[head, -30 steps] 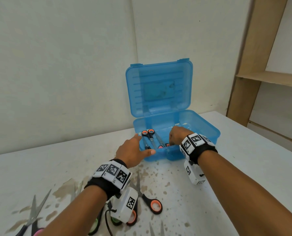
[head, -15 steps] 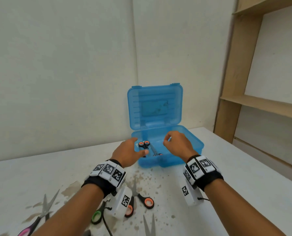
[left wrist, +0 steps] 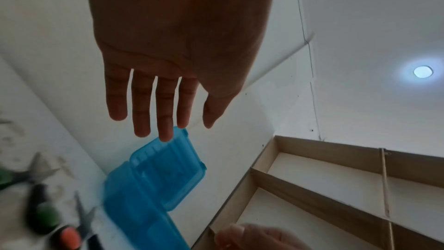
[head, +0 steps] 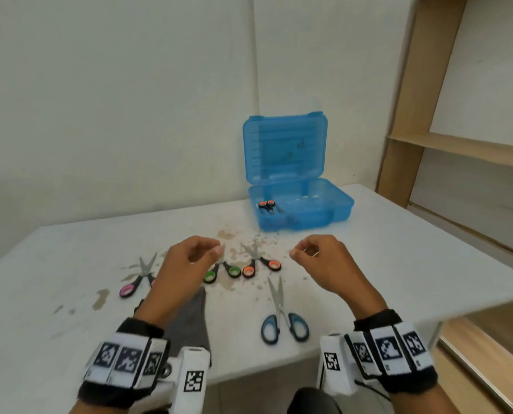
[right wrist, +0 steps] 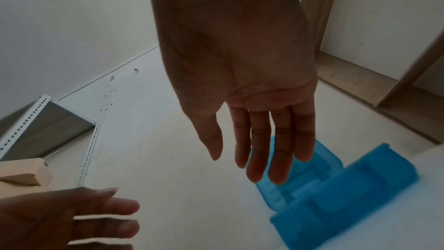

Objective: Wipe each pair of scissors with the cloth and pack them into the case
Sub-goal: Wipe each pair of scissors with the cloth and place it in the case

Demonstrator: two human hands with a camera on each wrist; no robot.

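The open blue case [head: 333,209] stands at the back of the table, and one orange-handled pair of scissors [head: 267,206] lies in its left part. Loose on the table are the pink [head: 134,283], green [head: 223,270], orange [head: 262,262] and blue [head: 282,316] pairs. A grey cloth [head: 191,321] lies partly under my left forearm. My left hand [head: 201,252] hovers above the green pair, empty. My right hand [head: 309,253] hovers right of the orange pair, also empty. In the wrist views the fingers of my left hand [left wrist: 153,117] and right hand [right wrist: 264,159] hang relaxed.
A wooden shelf unit [head: 458,144] stands at the right. The white table [head: 413,249] has brown stains [head: 234,252] in the middle, and its front right edge is close to my right wrist. A metal rack [right wrist: 48,130] shows in the right wrist view.
Both hands have drawn back from the case toward me and let go of the orange-handled scissors, which stay inside. The head view has pulled back, showing more of the table.
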